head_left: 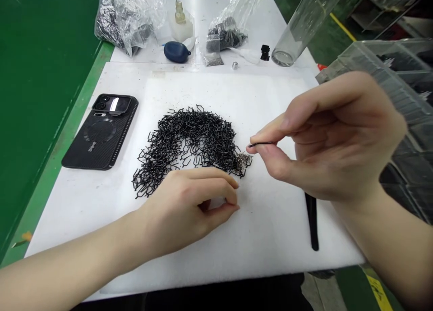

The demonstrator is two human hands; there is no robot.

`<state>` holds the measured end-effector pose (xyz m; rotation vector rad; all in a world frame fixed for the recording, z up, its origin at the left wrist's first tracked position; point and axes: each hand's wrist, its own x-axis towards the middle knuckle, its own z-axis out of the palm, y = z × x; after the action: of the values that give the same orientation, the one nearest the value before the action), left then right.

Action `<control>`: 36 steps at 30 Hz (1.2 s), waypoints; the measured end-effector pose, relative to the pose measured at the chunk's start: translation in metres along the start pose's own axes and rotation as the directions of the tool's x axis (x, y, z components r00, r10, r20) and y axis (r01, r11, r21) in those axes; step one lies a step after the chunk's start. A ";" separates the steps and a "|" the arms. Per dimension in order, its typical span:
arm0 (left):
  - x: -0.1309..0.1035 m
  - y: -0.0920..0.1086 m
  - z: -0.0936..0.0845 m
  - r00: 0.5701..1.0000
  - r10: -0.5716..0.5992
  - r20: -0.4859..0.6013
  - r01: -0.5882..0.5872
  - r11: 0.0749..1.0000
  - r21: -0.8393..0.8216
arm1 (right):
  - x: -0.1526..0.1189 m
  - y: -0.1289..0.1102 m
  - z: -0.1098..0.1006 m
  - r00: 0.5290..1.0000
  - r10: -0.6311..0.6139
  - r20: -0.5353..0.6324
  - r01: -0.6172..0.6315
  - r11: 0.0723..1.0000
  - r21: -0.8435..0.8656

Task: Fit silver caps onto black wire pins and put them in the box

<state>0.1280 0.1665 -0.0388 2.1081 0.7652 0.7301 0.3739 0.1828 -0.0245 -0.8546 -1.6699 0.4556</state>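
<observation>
Pinching a thin black piece in the right hand, curling the left hand near heaped black wires, can't tell if holding anything there

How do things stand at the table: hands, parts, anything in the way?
Right hand pinching thin black piece. Left hand curled, nothing visibly held. Bent black wire-like pieces heaped in an arch, left hand partly blocking view.
</observation>
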 end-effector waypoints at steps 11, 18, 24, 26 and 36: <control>0.004 0.012 -0.005 0.922 -0.027 -0.386 -0.053 0.979 -0.195 | 0.003 0.002 -0.003 1.000 0.006 0.012 -0.007 0.999 0.043; -0.001 0.007 -0.005 0.960 0.041 -0.279 -0.111 0.964 -0.240 | 0.002 0.000 0.001 0.999 0.036 -0.012 -0.036 0.999 0.034; -0.004 0.006 -0.002 0.977 0.079 -0.200 -0.134 0.952 -0.276 | 0.003 0.007 0.002 0.999 -0.045 0.007 0.045 0.997 0.060; -0.004 0.005 -0.003 0.980 0.091 -0.176 -0.139 0.949 -0.284 | 0.003 0.007 0.002 0.999 -0.046 0.001 0.046 0.998 0.049; -0.009 -0.003 -0.006 0.992 0.112 -0.058 -0.126 0.921 -0.370 | 0.002 -0.002 -0.003 1.000 -0.020 -0.010 0.019 1.000 -0.017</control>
<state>0.1167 0.1645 -0.0400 1.8078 0.4729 0.9046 0.3763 0.1828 -0.0205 -0.8512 -1.6734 0.4234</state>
